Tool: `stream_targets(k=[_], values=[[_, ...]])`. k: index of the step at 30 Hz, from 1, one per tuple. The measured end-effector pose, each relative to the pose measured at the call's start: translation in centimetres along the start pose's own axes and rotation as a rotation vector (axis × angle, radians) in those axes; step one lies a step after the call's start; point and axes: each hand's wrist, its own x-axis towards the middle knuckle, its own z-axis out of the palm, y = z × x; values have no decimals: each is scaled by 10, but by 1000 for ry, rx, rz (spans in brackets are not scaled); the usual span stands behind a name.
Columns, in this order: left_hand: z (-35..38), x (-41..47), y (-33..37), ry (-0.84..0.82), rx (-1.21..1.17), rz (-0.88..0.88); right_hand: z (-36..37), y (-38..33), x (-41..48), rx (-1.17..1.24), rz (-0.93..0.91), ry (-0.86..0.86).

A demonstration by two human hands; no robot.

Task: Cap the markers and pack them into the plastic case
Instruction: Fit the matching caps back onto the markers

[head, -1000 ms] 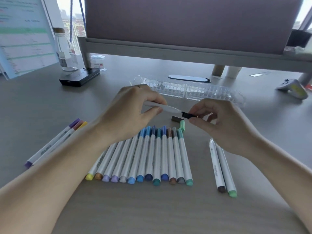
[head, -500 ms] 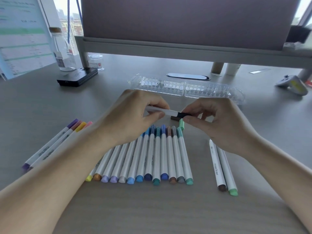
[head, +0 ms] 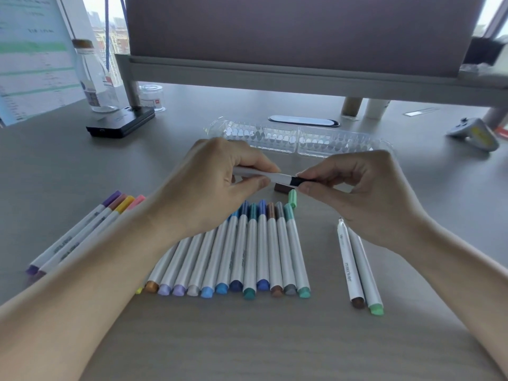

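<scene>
Four markers (head: pixel 79 240) lie together at the desk's (head: pixel 247 342) left. The left hand (head: pixel 214 188) grips a white marker (head: pixel 264 174) by its barrel, above a row (head: pixel 247 251) of capped ones. The right hand (head: pixel 362 193) pinches a black cap (head: pixel 298 181) at that marker's tip; a brown cap (head: pixel 281 187) and a green cap (head: pixel 292 198) lie loose just below. A pair (head: pixel 354 265) lies farther right. The clear case (head: pixel 302 137) sits beyond the hands.

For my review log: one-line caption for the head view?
Left hand holds a white marker; right hand pinches the black cap on its tip, plastic case beyond.
</scene>
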Motion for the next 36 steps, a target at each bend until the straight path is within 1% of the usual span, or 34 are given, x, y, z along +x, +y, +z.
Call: stream_targets(k=[4, 7, 9, 11, 14, 16, 19, 23, 29, 36], values=[[1, -2, 2, 8, 28, 19, -2, 4, 1, 2, 5, 1], [1, -2, 6, 32, 69, 35, -3, 8, 2, 49, -14, 21], [0, 0, 11, 12, 86, 17, -4, 11, 2, 82, -21, 39], [-2, 5, 20, -64, 137, -30, -4, 14, 1, 96, -7, 42], [-5, 14, 35, -228, 216, -139, -6, 20, 1, 94, 20, 53], [-6, 18, 48, -274, 244, -200, -7, 25, 3, 117, 64, 92], [3, 21, 68, -288, 278, -263, -9, 31, 4, 140, 137, 173], [24, 23, 94, -460, 357, -364, -12, 34, 4, 131, 194, 204], [44, 14, 94, -490, 439, -398, -14, 37, 3, 129, 233, 182], [44, 12, 85, -457, 404, -417, -14, 33, 3, 128, 249, 160]])
